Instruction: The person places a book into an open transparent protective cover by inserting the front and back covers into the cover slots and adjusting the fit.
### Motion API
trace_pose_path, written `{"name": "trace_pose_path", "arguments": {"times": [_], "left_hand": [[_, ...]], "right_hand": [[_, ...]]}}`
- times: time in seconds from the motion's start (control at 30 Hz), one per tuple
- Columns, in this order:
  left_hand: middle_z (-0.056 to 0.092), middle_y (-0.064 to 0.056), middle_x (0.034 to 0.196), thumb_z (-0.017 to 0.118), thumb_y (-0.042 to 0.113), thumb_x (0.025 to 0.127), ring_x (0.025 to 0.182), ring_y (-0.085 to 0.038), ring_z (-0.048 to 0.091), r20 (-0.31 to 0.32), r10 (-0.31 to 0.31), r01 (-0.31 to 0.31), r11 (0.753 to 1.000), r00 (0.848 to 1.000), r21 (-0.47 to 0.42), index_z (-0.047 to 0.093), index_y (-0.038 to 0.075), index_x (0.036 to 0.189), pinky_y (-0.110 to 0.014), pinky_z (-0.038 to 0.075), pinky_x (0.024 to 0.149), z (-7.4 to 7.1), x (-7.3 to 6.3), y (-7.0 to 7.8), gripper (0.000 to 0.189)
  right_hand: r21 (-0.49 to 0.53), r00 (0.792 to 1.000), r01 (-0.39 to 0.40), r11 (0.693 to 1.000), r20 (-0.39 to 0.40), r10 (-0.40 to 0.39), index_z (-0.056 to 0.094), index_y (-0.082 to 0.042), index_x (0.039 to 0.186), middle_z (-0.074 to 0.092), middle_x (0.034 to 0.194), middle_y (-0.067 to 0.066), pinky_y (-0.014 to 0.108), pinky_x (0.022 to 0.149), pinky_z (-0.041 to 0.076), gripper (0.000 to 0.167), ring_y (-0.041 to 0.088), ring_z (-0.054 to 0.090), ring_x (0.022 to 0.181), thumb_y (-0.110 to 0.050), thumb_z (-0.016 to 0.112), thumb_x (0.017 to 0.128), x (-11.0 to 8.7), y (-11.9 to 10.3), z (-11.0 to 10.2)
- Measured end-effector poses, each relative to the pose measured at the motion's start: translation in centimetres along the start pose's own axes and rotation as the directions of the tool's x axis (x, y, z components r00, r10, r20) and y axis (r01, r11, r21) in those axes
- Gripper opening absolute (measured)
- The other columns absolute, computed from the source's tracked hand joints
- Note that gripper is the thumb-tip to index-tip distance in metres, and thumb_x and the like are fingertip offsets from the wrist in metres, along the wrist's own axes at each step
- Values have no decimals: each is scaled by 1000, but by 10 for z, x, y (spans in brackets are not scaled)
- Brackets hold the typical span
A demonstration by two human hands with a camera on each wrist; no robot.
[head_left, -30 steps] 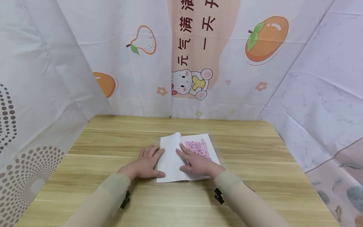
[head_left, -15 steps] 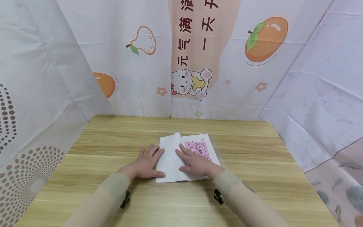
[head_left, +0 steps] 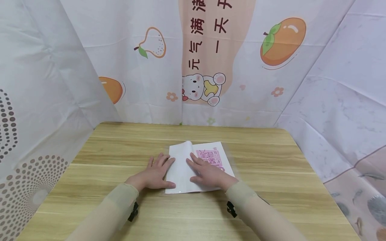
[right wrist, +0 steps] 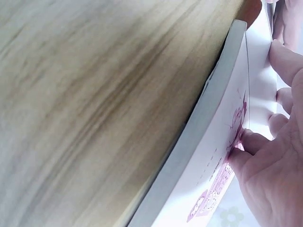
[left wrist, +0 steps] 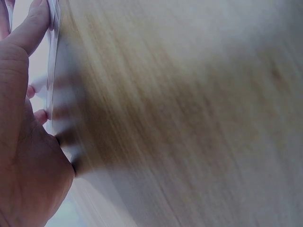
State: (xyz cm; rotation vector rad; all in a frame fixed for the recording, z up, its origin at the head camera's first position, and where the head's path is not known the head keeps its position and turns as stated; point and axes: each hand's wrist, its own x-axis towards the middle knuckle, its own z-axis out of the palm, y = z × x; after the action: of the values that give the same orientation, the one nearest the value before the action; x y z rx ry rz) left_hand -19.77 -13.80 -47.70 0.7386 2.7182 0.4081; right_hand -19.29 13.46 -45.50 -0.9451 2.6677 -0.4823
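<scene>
A book (head_left: 227, 164) with a white cover and pink printed characters lies on the wooden table; its thick spine or page edge (right wrist: 189, 151) shows in the right wrist view. Across its left part lies a white flap (head_left: 180, 167), raised in a soft ridge near the middle. Clear film (head_left: 232, 154) sticks out past the book's edges. My left hand (head_left: 155, 173) rests spread at the flap's left edge, thumb on its lower corner. My right hand (head_left: 209, 173) presses with extended fingers on the flap and the printed cover beside it.
The wooden table (head_left: 265, 160) reaches round the book on every side. A printed curtain (head_left: 241, 83) hangs behind its far edge, with further cloths at left and right. A black wrist mount (head_left: 133, 212) sits under the left wrist, another mount (head_left: 232, 209) under the right.
The right hand has slid very slightly left, and the flap's left edge has shifted left a little with it. The left hand stays in place.
</scene>
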Motion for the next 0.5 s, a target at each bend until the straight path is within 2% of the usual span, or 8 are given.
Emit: {"name": "trace_pose_path", "arguments": {"times": [0.23, 0.5], "left_hand": [[18, -16, 167, 66, 71, 86, 155, -46, 4, -4, 4, -4, 1000, 1000, -2, 24, 13, 163, -71, 2, 119, 1, 0, -1, 105], [18, -16, 167, 66, 72, 86, 156, -45, 3, -5, 6, -6, 1000, 1000, -3, 24, 14, 163, -70, 0, 119, 1, -1, -1, 105]], "right_hand": [[-23, 1000, -5, 1000, -1, 5, 27, -14, 163, 13, 171, 10, 51, 121, 30, 74, 33, 24, 155, -38, 61, 103, 1, -2, 0], [-55, 1000, -8, 998, -10, 7, 27, -15, 163, 14, 171, 9, 57, 120, 29, 74, 36, 25, 154, -39, 62, 102, 2, -1, 5]]}}
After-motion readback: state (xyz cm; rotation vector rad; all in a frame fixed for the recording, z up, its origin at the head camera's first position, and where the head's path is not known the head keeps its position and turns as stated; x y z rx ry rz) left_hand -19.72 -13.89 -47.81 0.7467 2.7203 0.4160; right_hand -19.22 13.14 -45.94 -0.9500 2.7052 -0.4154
